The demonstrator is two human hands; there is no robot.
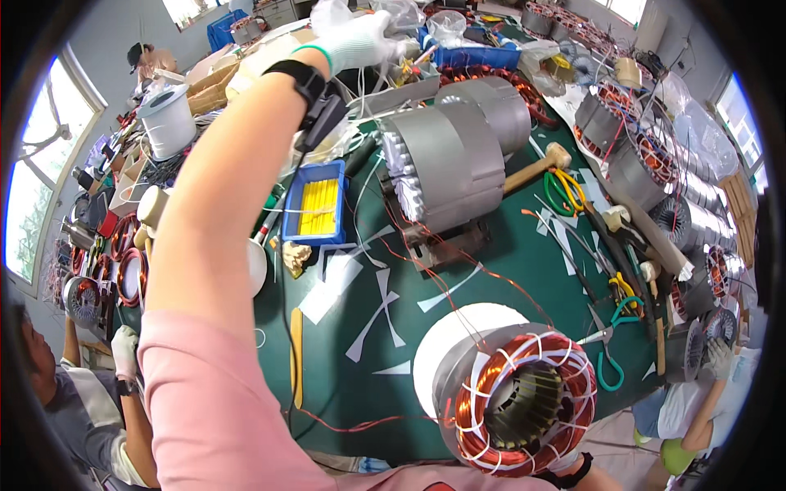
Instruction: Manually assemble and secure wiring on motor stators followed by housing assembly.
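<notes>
My left hand (356, 42), in a white glove with a green cuff, is stretched out to the far side of the bench, among clear plastic bags and white cords. Its fingers are too washed out to tell if they grip anything. Close to me, a motor stator (458, 409) with copper windings tied in white cord leans against a white round spool (446, 340). Red lead wires trail from it. My right hand (566, 463) is at the stator's lower right edge, mostly hidden behind it, fingers out of sight.
A large grey stator (450, 164) stands mid-bench. Around it lie a mallet (536, 168), scissors (607, 344), a blue bin (315, 204) of yellow strips, a wooden stick (296, 356) and white paper pieces (332, 290). Other people work at left and right; more stators line the right.
</notes>
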